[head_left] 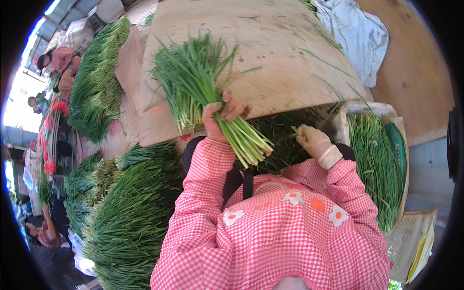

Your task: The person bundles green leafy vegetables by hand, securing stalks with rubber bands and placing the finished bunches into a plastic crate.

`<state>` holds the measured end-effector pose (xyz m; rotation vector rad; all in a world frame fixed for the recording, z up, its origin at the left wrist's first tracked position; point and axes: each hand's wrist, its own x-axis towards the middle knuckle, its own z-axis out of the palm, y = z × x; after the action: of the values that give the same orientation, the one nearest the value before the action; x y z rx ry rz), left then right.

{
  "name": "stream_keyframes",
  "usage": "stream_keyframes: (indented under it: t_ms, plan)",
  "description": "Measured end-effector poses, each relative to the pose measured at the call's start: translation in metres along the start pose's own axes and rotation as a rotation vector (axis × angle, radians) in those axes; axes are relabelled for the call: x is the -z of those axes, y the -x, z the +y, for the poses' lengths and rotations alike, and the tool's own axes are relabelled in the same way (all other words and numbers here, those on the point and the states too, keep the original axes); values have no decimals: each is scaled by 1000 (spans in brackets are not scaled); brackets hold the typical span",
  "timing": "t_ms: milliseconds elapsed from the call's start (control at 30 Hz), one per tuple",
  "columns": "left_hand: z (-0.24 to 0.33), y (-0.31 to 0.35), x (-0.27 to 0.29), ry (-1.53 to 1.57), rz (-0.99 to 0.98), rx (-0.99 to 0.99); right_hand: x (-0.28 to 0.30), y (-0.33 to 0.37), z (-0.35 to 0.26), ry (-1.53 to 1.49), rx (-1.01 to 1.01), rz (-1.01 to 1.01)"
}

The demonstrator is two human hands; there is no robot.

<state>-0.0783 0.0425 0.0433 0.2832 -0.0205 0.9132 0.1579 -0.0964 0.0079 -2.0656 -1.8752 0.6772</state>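
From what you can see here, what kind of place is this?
Probably an outdoor vegetable sorting or market area: the left hand grips a bunch of green chives over a wooden table, beside large chive piles.

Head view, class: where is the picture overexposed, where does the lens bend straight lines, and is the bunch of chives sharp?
In the head view, the far left rim blows out to white daylight; the wooden board edges curve toward the rim; black corners frame the fisheye circle; the bunch of chives in the left hand looks sharp, as does the gloved right hand.
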Motion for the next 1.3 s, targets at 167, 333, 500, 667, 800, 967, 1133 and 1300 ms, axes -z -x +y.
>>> stream_keyframes:
  t_ms: [167,333,500,667,800,967,1133,1300]
  plan:
    - [-9,4,7,-176,155,-53,-7,-1,-32,-781,130,-136]
    - [-13,-4,-4,-155,-57,37,-12,12,-75,-1037,63,-388]
    - [2,5,-11,-225,196,-108,-26,24,-66,-1142,59,-277]
    - [22,2,0,-30,-91,-116,-26,24,-33,-1040,-25,-184]
    - [18,-8,8,96,-213,-35,-47,25,-33,-1033,160,-135]
    - [7,-8,6,16,-140,-20,-32,8,-78,-1348,-19,-477]
    - [9,-6,2,-19,-94,-32,-34,17,-69,-1248,-21,-276]
    - [6,-6,3,-13,-116,-24,-12,20,-61,-404,232,288]
